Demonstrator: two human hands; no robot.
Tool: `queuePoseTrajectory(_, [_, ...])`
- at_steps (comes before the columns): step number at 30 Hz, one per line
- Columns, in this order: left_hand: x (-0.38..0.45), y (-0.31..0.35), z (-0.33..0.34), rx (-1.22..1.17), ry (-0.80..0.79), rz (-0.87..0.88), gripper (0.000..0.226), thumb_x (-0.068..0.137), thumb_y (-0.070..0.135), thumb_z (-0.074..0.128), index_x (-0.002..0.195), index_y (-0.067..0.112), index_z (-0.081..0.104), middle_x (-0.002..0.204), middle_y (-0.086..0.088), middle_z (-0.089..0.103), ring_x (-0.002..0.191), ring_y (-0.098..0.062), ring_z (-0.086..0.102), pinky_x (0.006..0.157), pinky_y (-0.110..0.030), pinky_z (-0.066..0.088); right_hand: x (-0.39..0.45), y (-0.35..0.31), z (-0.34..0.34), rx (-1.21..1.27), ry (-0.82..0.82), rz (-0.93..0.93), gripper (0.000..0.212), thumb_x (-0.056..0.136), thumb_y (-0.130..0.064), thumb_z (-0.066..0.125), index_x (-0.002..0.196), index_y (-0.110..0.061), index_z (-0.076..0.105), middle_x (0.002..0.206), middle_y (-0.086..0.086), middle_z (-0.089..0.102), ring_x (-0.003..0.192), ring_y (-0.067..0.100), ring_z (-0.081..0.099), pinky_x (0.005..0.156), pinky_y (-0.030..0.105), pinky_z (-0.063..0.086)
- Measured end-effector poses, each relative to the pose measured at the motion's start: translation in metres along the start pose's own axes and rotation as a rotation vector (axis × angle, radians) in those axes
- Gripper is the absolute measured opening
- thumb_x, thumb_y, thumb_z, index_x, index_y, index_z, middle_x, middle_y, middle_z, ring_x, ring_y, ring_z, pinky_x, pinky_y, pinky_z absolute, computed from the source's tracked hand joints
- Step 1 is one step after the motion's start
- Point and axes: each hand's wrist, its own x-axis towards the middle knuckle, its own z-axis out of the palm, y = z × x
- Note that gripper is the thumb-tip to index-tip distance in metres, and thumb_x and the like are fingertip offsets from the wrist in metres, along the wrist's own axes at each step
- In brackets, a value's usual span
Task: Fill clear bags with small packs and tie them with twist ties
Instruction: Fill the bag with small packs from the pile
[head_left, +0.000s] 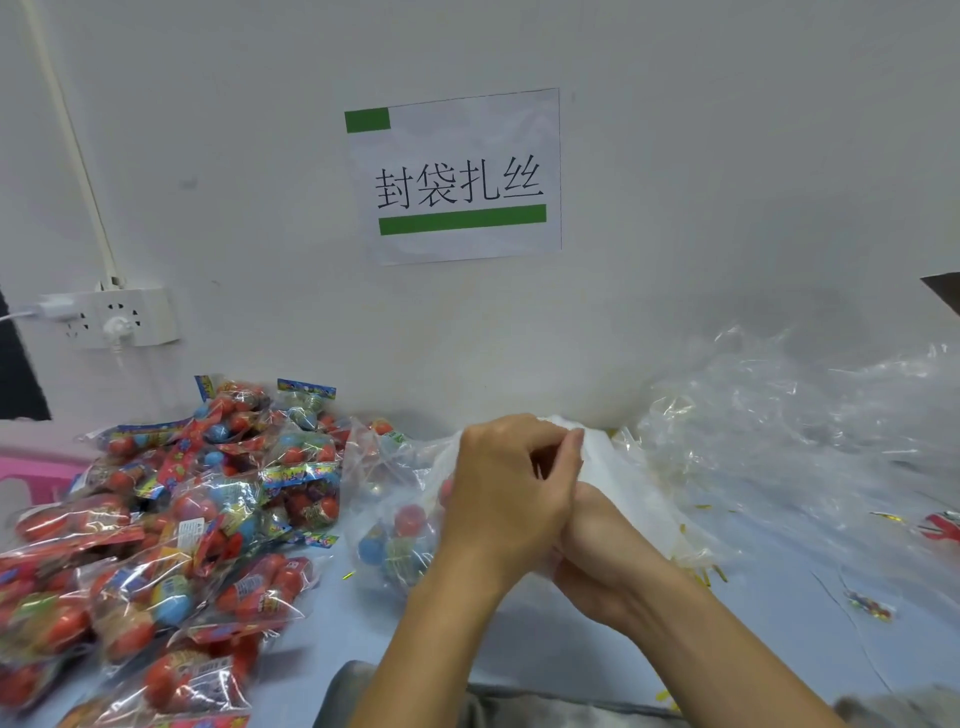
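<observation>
While my left hand (511, 483) curls its fingers around the gathered neck of the clear bag (410, 499), my right hand (597, 561) grips the same plastic just below, wrists crossed. I see blue and red balls inside the bag, which rests on the pale blue table (545, 639) against the hands. Small packs (171, 519) lie heaped to the left, too many to count. One pile of empty bags (810, 426) sits at right, with gold twist ties (711, 574) scattered beside it. One paper sign (457, 176) and one power strip (122, 317) hang on the white wall.
</observation>
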Motion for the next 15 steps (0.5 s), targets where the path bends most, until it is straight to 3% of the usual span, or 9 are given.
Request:
queuePoseTrajectory(4, [-0.005,0.005,0.009,0.022,-0.108,0.037,0.029,0.087,0.030,0.064,0.068,0.011,0.074,0.055,0.002,0.057,0.056,-0.012,0.050,0.058,-0.024,0.039,-0.001,0.006,0.002,0.282,0.026,-0.049,0.046,0.106,-0.025,0.040,0.074,-0.019,0.073,0.079,-0.001,0.075,0.074,0.010,0.073,0.067,0.028,0.053])
queuePoseTrajectory(7, [-0.003,0.004,0.004,0.024,-0.033,-0.032,0.025,0.084,0.041,0.066,0.086,0.019,0.077,0.067,0.013,0.051,0.069,-0.003,0.049,0.066,-0.011,0.035,-0.001,0.000,0.000,0.191,-0.018,-0.022,0.035,0.101,-0.019,0.052,0.070,-0.020,0.070,0.077,0.005,0.068,0.069,0.019,0.065,0.055,0.026,0.050])
queuePoseTrajectory(9, [-0.001,-0.002,-0.001,0.072,-0.032,-0.044,0.036,0.081,0.049,0.063,0.098,0.021,0.077,0.082,0.015,0.054,0.086,-0.004,0.051,0.079,-0.015,0.040,0.000,-0.005,-0.001,0.147,-0.039,0.009,0.038,0.102,-0.015,0.052,0.067,-0.019,0.067,0.060,0.000,0.061,0.048,0.011,0.056,0.044,0.021,0.045])
queuePoseTrajectory(11, [-0.001,-0.006,-0.004,0.131,-0.105,-0.075,0.036,0.081,0.052,0.060,0.096,0.025,0.078,0.094,0.014,0.060,0.099,-0.007,0.051,0.090,-0.030,0.041,-0.001,-0.005,0.001,0.172,-0.055,0.031,0.031,0.104,-0.016,0.048,0.079,-0.010,0.064,0.056,-0.001,0.060,0.039,0.006,0.052,0.040,0.018,0.042])
queuePoseTrajectory(12, [-0.001,-0.006,-0.004,0.156,-0.154,-0.093,0.033,0.081,0.051,0.059,0.090,0.027,0.080,0.095,0.015,0.063,0.101,-0.007,0.050,0.092,-0.035,0.039,-0.002,-0.005,0.002,0.198,-0.062,0.041,0.028,0.105,-0.017,0.046,0.088,-0.004,0.064,0.064,0.004,0.064,0.042,0.007,0.056,0.040,0.019,0.044])
queuePoseTrajectory(15, [-0.004,-0.002,0.003,0.156,-0.220,-0.046,0.029,0.085,0.039,0.057,0.075,0.022,0.079,0.090,0.015,0.070,0.097,-0.007,0.051,0.089,-0.036,0.034,-0.002,-0.001,0.003,0.309,-0.079,0.064,0.033,0.107,-0.018,0.039,0.112,0.000,0.066,0.091,0.009,0.074,0.073,0.013,0.073,0.057,0.026,0.056])
